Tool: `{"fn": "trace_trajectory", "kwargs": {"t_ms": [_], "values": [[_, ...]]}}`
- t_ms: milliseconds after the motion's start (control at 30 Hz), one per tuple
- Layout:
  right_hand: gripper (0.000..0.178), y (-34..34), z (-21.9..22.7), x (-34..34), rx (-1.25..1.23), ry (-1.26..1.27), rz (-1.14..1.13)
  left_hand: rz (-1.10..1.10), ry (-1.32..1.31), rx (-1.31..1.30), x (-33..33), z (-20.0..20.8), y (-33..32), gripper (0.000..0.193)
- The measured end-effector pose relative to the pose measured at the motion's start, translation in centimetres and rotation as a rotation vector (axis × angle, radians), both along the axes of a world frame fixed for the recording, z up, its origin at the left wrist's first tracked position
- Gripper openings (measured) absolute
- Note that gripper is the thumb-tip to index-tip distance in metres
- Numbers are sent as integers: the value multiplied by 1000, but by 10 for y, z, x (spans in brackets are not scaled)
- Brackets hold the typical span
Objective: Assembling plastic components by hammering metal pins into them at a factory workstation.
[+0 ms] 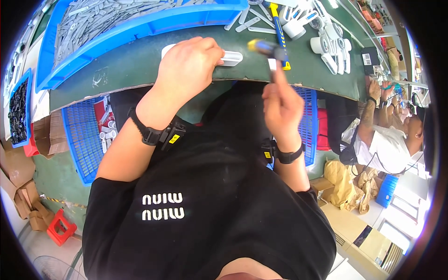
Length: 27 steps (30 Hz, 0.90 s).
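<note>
My left hand (189,60) is closed over a long white plastic part (232,58) lying on the green tabletop near its front edge. The part's rounded, slotted right end sticks out past my fingers; its middle is hidden under the hand. In my right hand (283,109) is a hammer (267,48), raised to the right of the part. Motion blurs its head, which shows a yellow end and a dark end. Just behind the hammer lies a long yellow-and-blue tool (279,35).
A blue bin (140,35) full of flat grey strips stands at the back left. Loose grey strips (247,24) and white round-headed parts (322,45) lie at the back right. Blue baskets (79,135) sit below the table edge. Another person (389,140) works at the far right.
</note>
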State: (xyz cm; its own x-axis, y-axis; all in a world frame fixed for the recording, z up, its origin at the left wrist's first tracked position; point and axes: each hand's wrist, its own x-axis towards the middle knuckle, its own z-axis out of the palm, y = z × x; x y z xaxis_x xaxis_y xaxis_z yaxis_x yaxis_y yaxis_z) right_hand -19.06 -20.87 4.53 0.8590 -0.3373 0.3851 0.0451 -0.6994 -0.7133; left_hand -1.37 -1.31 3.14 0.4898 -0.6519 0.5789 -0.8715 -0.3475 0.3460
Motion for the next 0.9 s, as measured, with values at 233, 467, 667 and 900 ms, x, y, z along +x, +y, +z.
{"fn": "trace_trajectory", "kwargs": {"t_ms": [233,467,667,900], "values": [[48,-2,13,-4,171,65,6,5,-6,-1,1,-1,0,6],[48,1,5,1,-3,246,113,46,29,41,0,1,0,4],[48,1,-1,-6,509,-55,-1,18,-26,139,-2,7,0,18],[49,-1,-10,-15,703,46,5,-330,-109,278,-3,29,14,30]]}}
